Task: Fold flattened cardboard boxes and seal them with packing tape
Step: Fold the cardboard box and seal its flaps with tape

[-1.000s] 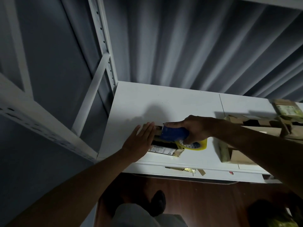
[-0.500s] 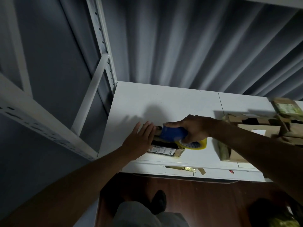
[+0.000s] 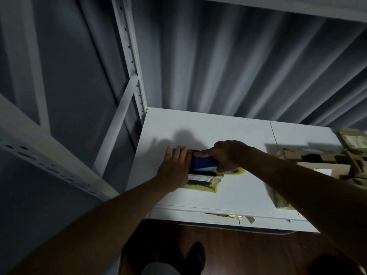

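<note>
A dim packing or storage room. White slotted metal shelving (image 3: 65,165) is standing at the left, a white worktable (image 3: 238,195) is sitting before a pleated grey curtain (image 3: 228,66), and cardboard boxes (image 3: 321,165) are piling up at its right end above a dark wood floor (image 3: 248,253).

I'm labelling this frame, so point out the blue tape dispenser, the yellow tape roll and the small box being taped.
Blue tape dispenser (image 3: 204,163), head view, blue body.
Yellow tape roll (image 3: 239,171), head view, rim.
Small box (image 3: 200,178), head view, labelled side.
</note>
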